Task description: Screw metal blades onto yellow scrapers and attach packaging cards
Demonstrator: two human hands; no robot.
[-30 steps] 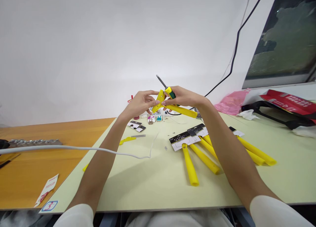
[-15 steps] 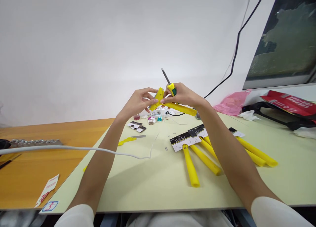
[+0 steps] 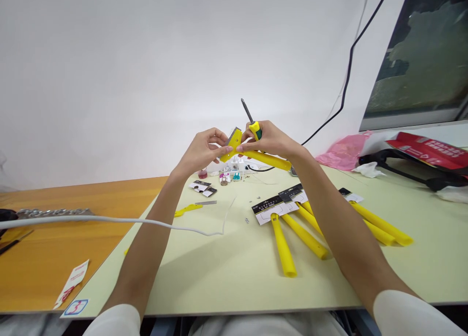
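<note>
Raised above the table, a yellow scraper (image 3: 234,145) with a metal blade edge is held between both hands. My left hand (image 3: 205,149) pinches its flat head from the left. My right hand (image 3: 271,140) grips it near the joint, where its long yellow handle (image 3: 268,160) slants down to the right. A screwdriver (image 3: 255,129) with a yellow-green handle is also tucked in my right hand, its tip pointing up and left. Some of the right fingers are hidden behind the scraper. On the table below lies another yellow scraper head (image 3: 189,208) with its blade.
Several yellow handles (image 3: 283,250) with black-and-white cards (image 3: 272,209) lie at the right. Small metal parts (image 3: 247,220) sit mid-table. A white cable (image 3: 146,221) crosses at the left. Small items and a power strip (image 3: 237,165) stand behind. A red package (image 3: 431,150) lies far right.
The scraper head has turned slightly in my fingers, and more of its blade edge shows. Both hands keep their hold, with the screwdriver still in the right.
</note>
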